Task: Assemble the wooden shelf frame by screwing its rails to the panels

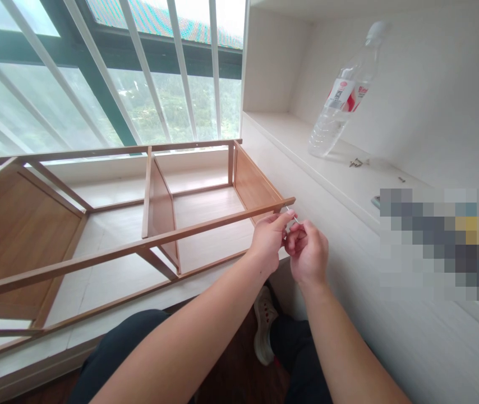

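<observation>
Both hands meet at the right end of the wooden rail (138, 244). The left hand (267, 238) and right hand (309, 255) pinch a small metal key (292, 215), pointing up-left at the rail end.

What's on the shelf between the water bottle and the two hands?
In the head view, a few loose screws lie on the white shelf just past the water bottle. From there to the left hand and right hand, the shelf is bare.

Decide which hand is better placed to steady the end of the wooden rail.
Probably the left hand: its fingertips already touch the rail at its end. The right hand sits beside it, pinching a small metal piece.
</observation>
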The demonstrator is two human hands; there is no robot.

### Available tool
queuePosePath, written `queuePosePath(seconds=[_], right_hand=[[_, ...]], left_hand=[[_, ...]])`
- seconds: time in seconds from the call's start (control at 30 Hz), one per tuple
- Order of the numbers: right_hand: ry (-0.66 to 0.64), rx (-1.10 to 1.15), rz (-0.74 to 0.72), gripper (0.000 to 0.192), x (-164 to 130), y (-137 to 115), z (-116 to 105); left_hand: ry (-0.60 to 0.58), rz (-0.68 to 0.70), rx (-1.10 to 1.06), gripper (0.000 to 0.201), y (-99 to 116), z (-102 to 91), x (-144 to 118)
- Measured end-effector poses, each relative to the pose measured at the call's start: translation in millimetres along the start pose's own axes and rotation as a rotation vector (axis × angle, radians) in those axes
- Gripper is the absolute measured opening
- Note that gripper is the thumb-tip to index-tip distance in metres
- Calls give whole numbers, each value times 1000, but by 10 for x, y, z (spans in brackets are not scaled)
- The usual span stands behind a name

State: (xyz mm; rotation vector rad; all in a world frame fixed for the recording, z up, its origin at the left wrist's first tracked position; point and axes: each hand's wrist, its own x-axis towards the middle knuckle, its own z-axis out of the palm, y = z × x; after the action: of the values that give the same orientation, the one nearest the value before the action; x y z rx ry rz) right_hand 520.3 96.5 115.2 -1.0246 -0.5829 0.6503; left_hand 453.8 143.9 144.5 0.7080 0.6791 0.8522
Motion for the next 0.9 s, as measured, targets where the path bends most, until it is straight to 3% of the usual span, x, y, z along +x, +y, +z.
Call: queuePosePath(seconds=[0.2, 0.4, 0.9], right_hand=[[34, -344, -237, 39, -20, -3, -89], [30, -561, -368, 35, -28, -29, -75], [71, -622, -426, 33, 25, -19, -79]], left_hand=[[-8, 27, 27, 29, 4, 8, -16], [-5, 23, 20, 26, 62, 11, -20], [-3, 1, -11, 31, 50, 0, 5]])
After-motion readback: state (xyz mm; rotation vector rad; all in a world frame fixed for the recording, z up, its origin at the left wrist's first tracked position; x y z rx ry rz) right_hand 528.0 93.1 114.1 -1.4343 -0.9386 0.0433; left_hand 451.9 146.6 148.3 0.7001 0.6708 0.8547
